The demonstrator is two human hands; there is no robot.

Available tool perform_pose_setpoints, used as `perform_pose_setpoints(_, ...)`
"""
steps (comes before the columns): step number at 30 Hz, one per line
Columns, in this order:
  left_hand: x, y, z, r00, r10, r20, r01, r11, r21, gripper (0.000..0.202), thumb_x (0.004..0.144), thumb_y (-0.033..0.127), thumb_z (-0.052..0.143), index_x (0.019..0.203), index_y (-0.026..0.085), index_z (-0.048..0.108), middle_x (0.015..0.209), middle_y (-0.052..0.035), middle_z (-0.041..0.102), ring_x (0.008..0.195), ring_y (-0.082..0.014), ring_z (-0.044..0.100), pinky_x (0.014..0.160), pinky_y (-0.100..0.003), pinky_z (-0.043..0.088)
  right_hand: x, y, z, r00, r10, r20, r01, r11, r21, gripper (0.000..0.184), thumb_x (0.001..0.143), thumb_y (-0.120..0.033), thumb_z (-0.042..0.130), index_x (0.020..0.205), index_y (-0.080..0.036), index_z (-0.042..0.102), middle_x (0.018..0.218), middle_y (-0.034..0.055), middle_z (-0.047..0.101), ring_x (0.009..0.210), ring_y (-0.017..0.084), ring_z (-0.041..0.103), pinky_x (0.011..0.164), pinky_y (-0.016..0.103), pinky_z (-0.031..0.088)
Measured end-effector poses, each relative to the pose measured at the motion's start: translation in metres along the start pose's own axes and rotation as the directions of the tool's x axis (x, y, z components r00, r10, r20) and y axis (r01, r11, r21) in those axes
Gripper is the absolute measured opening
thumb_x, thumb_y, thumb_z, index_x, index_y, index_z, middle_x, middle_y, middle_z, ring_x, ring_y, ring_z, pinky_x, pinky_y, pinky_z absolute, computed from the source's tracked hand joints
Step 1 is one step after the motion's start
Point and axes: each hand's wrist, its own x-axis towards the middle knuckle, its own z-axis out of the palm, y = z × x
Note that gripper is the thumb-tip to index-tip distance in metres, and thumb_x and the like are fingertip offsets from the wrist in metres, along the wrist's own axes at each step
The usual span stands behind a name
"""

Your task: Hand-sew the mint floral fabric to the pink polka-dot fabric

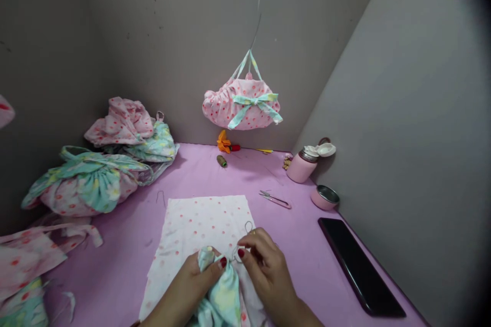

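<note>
My left hand [199, 271] is closed around a gathered bunch of mint-green and yellow fabric [226, 288], with the thumb pressed on top. Just to its right, my right hand [263, 260] pinches at a grey thread [249, 226], which forms a loop above the fingers. Whether a needle sits in the pinch is too small to tell. Beneath both hands lies a white cloth with pink dots [207, 219]. Pale pink dotted fabric also hangs below the green bunch, partly hidden by the right hand.
Thread snips [275, 199] lie beyond the cloth, near a spool of dark thread [221, 161]. A pink flask [301, 166], its cup [325, 197] and a black phone [360, 265] line the right side. Sewn fabric bags [92, 184] pile up left. A dotted bag [245, 107] hangs ahead.
</note>
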Motion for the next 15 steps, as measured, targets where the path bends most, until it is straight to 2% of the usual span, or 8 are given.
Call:
perform_pose_setpoints(4,0.003,-0.003,-0.001,0.998,0.056,0.025,-0.057,0.996,0.073,0.029,0.071,0.039,0.066,0.067,0.016,0.05,0.063,0.0037,0.045,0.062,-0.0127,0.041,0.059,-0.023,0.036,-0.003,0.001,0.002,0.982,-0.128,0.136,0.146,0.981,-0.129,0.014,0.085,-0.017,0.051,0.091,-0.02,0.063,0.078,0.0039,0.05,0.069,0.015,0.051,0.061,0.024,0.04)
perform_pose_setpoints(6,0.004,-0.005,-0.001,0.995,0.093,0.029,-0.096,0.988,0.12,0.031,0.072,0.041,0.065,0.066,0.016,0.049,0.063,0.004,0.043,0.061,-0.0123,0.04,0.057,-0.023,0.034,-0.006,0.002,0.006,0.974,-0.165,0.154,0.186,0.973,-0.134,0.018,0.086,-0.015,0.048,0.087,-0.019,0.065,0.079,0.0045,0.048,0.067,0.014,0.051,0.059,0.024,0.041)
perform_pose_setpoints(8,0.004,-0.006,-0.001,0.99,0.133,0.042,-0.137,0.98,0.145,0.033,0.072,0.043,0.064,0.065,0.016,0.048,0.062,0.0041,0.042,0.06,-0.0118,0.038,0.056,-0.022,0.034,-0.007,0.0,0.009,0.978,-0.187,0.088,0.191,0.981,-0.031,0.019,0.086,-0.017,0.047,0.083,-0.019,0.065,0.081,0.0055,0.048,0.069,0.015,0.052,0.06,0.025,0.042)
perform_pose_setpoints(10,0.004,-0.006,-0.002,0.985,0.163,0.048,-0.168,0.975,0.143,0.034,0.074,0.046,0.062,0.066,0.017,0.047,0.062,0.0041,0.042,0.059,-0.0114,0.037,0.055,-0.021,0.033,-0.005,-0.004,0.007,0.996,-0.086,-0.008,0.086,0.976,0.2,0.017,0.087,-0.022,0.048,0.08,-0.019,0.063,0.078,0.0048,0.051,0.066,0.014,0.054,0.057,0.023,0.043)
perform_pose_setpoints(11,0.004,-0.006,-0.003,0.985,0.17,0.042,-0.174,0.975,0.137,0.034,0.074,0.047,0.061,0.066,0.017,0.046,0.061,0.0042,0.042,0.058,-0.0112,0.037,0.055,-0.021,0.032,-0.002,-0.006,0.003,0.998,0.032,-0.051,-0.012,0.935,0.356,0.016,0.088,-0.025,0.049,0.078,-0.02,0.061,0.074,0.0032,0.053,0.06,0.012,0.053,0.052,0.021,0.042)
perform_pose_setpoints(12,0.004,-0.005,-0.004,0.985,0.17,0.027,-0.172,0.976,0.134,0.034,0.075,0.047,0.06,0.067,0.017,0.046,0.061,0.0044,0.041,0.058,-0.011,0.036,0.054,-0.021,0.032,0.002,-0.007,-0.004,0.981,0.18,-0.074,-0.116,0.848,0.518,0.015,0.088,-0.028,0.05,0.078,-0.02,0.058,0.068,0.0008,0.053,0.052,0.009,0.051,0.046,0.018,0.04)
perform_pose_setpoints(13,0.003,-0.005,-0.005,0.986,0.165,0.007,-0.164,0.977,0.138,0.034,0.076,0.047,0.059,0.067,0.018,0.045,0.061,0.0047,0.04,0.057,-0.0108,0.035,0.054,-0.021,0.032,0.007,-0.008,-0.013,0.942,0.327,-0.078,-0.195,0.719,0.667,0.014,0.087,-0.03,0.053,0.077,-0.021,0.054,0.061,-0.0024,0.051,0.043,0.006,0.045,0.04,0.015,0.035)
perform_pose_setpoints(15,0.003,-0.004,-0.007,0.988,0.15,-0.023,-0.144,0.976,0.162,0.033,0.077,0.047,0.058,0.067,0.018,0.045,0.061,0.0053,0.038,0.057,-0.0107,0.035,0.054,-0.022,0.032,0.018,-0.006,-0.038,0.834,0.547,-0.07,-0.213,0.436,0.875,0.017,0.08,-0.03,0.063,0.078,-0.021,0.049,0.052,-0.0083,0.043,0.034,0.003,0.035,0.033,0.011,0.027)
